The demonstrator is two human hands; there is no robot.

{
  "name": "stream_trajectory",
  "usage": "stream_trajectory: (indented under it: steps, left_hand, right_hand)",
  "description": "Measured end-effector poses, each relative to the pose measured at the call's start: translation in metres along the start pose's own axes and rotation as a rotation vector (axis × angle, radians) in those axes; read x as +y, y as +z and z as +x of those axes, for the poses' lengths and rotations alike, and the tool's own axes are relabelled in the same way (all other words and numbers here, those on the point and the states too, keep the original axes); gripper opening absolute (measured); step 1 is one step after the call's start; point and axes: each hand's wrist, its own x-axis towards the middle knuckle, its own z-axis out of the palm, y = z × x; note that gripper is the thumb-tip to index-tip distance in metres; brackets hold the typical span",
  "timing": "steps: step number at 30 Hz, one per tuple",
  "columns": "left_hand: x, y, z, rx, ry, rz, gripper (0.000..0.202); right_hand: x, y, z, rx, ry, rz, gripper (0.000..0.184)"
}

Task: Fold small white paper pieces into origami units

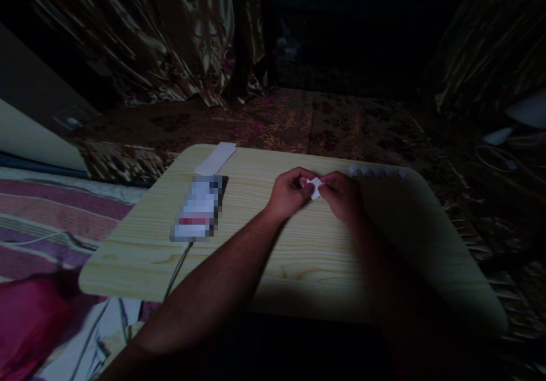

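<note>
Between my two hands, over the far middle of the wooden table (239,199), is a small folded piece of white paper (315,188). My left hand (292,192) pinches its left side with thumb and fingers. On the right side, my right hand (343,194) grips it the same way, its fingers partly in shadow. Just beyond my right hand, several small folded paper pieces (377,172) lie in a row along the table's far edge. A stack of white paper strips (216,157) rests at the far left corner.
Left of my arms lies a blurred-out phone (198,207) with a white cable (177,270) running off the near edge. Striped bedding (55,210) and a pink cloth or bag (32,324) are at the left. Patterned curtains (191,34) hang behind the table.
</note>
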Motion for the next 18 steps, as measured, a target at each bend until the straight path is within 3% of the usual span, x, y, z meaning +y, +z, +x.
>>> stream_trajectory:
  steps: [6, 18]
  left_hand:
    - [0.0013, 0.0019, -0.0003, 0.041, 0.002, -0.026, 0.016]
    - [-0.0023, 0.0030, -0.0020, 0.020, -0.018, -0.008, 0.012]
  right_hand:
    - [-0.0026, -0.0036, 0.0009, -0.011, -0.034, 0.017, 0.027]
    - [-0.0013, -0.0039, -0.0009, 0.011, -0.011, 0.008, 0.009]
